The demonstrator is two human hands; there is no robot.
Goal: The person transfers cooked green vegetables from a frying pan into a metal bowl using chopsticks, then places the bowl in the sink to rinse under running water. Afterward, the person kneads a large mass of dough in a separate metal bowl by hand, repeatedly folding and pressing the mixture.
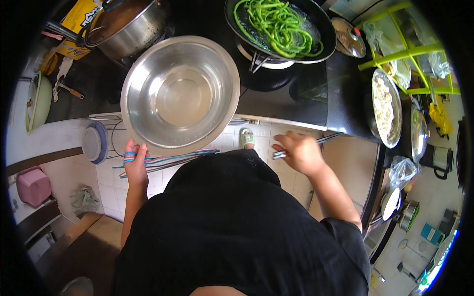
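My left hand (136, 160) grips the near rim of a wide stainless steel basin (133, 118), thumb on the rim. The basin is tilted and seems to hold only a little clear liquid. Thin blue and pink cords (170, 159) run from the fingers of that hand toward my front. My right hand (301, 153) is closed around a long, thin, dark and silvery utensil (332, 136), whose kind I cannot make out. Ahead of it, a black frying pan (321, 55) with long green beans (276, 24) in shiny liquid sits over a burner.
A steel pot (126, 37) of brown liquid stands at the back left. On the right side are a glass lid (349, 37), a green rack (410, 53) and an oval dish of pale pieces (385, 108). The black counter's front edge (296, 121) runs before me.
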